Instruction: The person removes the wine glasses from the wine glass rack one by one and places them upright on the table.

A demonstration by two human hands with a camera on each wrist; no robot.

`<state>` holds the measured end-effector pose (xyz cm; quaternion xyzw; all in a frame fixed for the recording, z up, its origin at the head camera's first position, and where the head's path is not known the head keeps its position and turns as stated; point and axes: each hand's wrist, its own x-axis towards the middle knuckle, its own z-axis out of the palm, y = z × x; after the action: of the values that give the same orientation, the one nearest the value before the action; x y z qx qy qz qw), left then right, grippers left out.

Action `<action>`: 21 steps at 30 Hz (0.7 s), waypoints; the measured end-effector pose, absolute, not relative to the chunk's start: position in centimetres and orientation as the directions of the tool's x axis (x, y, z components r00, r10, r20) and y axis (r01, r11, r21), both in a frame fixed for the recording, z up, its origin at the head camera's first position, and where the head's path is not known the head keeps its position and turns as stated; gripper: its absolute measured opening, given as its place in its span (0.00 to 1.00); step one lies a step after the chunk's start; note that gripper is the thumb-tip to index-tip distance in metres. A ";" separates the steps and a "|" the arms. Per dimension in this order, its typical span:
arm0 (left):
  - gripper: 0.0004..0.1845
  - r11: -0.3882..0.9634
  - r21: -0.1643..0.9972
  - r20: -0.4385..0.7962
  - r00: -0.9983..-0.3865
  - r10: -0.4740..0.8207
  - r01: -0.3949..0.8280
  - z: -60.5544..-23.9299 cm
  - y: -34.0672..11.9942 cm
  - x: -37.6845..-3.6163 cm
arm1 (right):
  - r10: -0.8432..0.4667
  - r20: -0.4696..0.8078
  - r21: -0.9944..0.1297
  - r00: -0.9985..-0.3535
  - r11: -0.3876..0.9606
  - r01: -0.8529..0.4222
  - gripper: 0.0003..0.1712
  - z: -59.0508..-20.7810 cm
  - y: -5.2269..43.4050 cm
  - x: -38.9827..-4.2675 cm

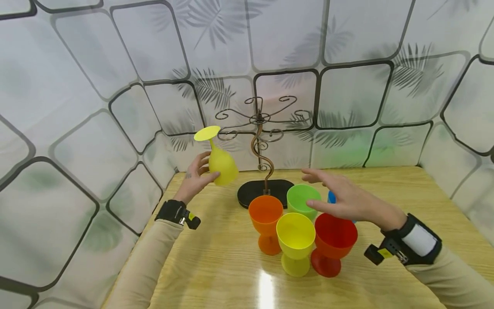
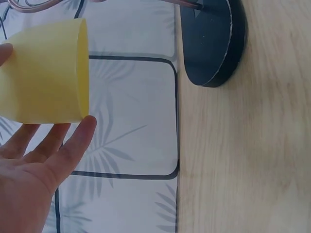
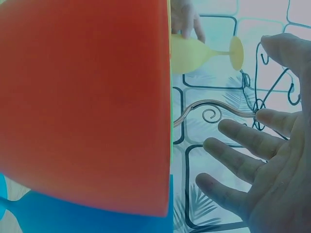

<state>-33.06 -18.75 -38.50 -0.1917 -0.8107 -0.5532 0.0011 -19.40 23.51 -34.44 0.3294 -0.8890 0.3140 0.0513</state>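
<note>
My left hand [image 1: 197, 177] holds a yellow goblet [image 1: 221, 160] upside down by its bowl, foot up, beside the left arms of a bronze wire glass rack [image 1: 259, 124]. The left wrist view shows the yellow goblet [image 2: 46, 73] between my thumb and fingers [image 2: 68, 145]. My right hand [image 1: 339, 195] hovers flat, fingers spread, over a cluster of upright goblets: orange [image 1: 265, 219], green [image 1: 302, 199], yellow [image 1: 296, 240], red [image 1: 333, 242] and a mostly hidden blue one [image 1: 331, 197]. The right wrist view shows the red goblet [image 3: 87, 102] filling the frame, with my spread right-hand fingers [image 3: 248, 141] holding nothing.
The rack stands on a dark oval base [image 1: 247, 191] at the back of a wooden table [image 1: 386, 189]. Leaf-patterned white walls [image 1: 77, 107] close in behind and on both sides. Bare tabletop lies in front of the goblets.
</note>
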 end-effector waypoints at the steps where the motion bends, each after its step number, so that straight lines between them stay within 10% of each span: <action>1: 0.41 0.318 0.894 0.215 -0.925 0.313 0.316 -38.6 -18.8 -32.9 | -0.553 0.300 -0.526 -0.777 0.584 -0.618 0.42 -34.5 23.5 -19.4; 21: 0.41 0.235 0.861 0.322 -0.841 0.435 0.451 -38.9 -18.7 -29.1 | -0.551 0.316 -0.529 -0.772 0.574 -0.626 0.41 -34.8 23.4 -19.0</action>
<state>-29.06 -18.68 -38.86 -0.2819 -0.7859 -0.5503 0.0073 -19.03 23.45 -34.79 0.3323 -0.8852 0.3205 0.0583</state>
